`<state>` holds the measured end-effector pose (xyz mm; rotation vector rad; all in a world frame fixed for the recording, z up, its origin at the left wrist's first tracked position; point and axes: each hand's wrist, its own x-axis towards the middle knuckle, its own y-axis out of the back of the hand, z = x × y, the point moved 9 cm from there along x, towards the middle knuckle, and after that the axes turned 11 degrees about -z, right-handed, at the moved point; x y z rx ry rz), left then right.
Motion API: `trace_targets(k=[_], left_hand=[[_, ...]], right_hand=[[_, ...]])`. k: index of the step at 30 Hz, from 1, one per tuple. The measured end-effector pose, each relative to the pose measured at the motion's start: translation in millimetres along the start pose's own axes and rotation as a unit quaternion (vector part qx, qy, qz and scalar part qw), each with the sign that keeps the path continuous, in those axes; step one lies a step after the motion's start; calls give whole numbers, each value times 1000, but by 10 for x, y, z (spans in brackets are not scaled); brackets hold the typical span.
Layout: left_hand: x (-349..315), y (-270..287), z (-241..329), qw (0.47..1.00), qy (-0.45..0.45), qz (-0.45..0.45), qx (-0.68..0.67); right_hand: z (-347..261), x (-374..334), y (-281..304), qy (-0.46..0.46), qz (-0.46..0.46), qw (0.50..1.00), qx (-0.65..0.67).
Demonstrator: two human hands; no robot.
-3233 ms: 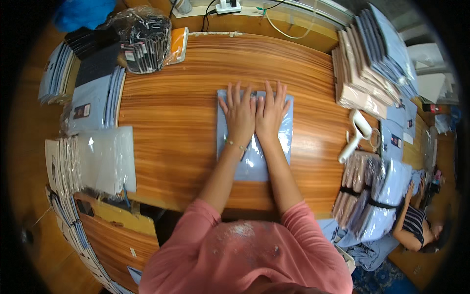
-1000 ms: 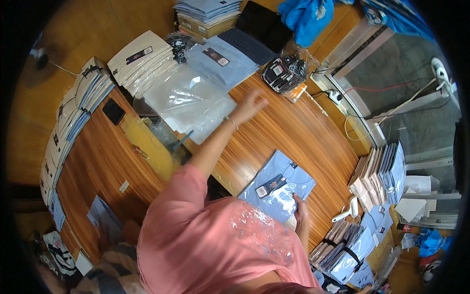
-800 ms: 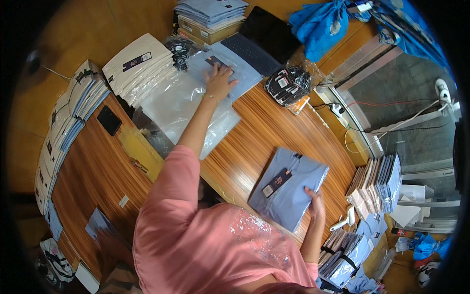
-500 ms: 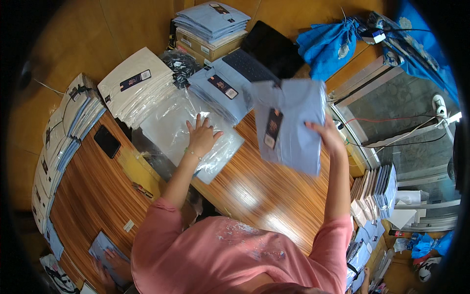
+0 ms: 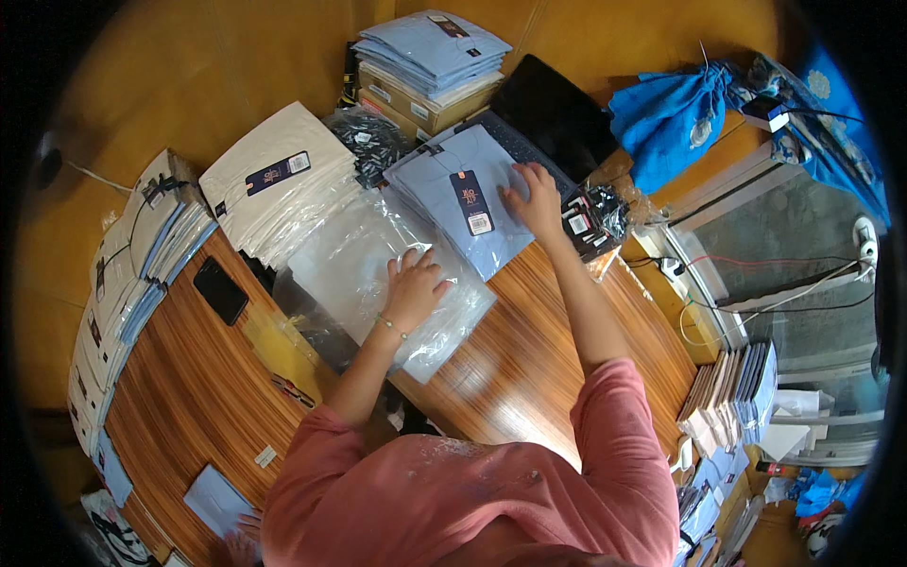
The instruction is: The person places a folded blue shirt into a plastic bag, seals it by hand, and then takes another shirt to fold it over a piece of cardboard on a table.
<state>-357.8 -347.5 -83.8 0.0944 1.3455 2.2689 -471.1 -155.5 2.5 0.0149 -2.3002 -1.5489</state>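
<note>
Folded light-blue shirt (image 5: 463, 203) with a dark hang tag (image 5: 470, 198) lies flat on a stack of like shirts at the far side of the bench (image 5: 529, 359), beside a pile of clear plastic bags (image 5: 378, 283). It looks soft, light and floppy, best taken by both side edges. Right hand (image 5: 534, 198) rests open on the shirt's edge; left hand (image 5: 414, 288) presses flat on the slippery bags, gripping nothing.

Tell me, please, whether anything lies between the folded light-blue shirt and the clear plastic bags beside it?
Nothing visible does. The folded light-blue shirt, under the right hand, directly borders the clear plastic bags under the left hand; only its hang tag lies on top.
</note>
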Motion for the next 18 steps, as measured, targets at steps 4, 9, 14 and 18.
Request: trace_targets(k=[4, 9, 14, 18], left_hand=[[162, 593, 238, 974, -91, 181, -97], [455, 193, 1062, 963, -216, 123, 103], [924, -170, 811, 980, -60, 35, 189], [1116, -176, 812, 976, -27, 2, 214]], right_hand=[[518, -1351, 40, -121, 185, 955, 197], [736, -3193, -629, -278, 88, 880, 376], [549, -4490, -65, -370, 74, 834, 402], [520, -5481, 282, -453, 131, 803, 364]])
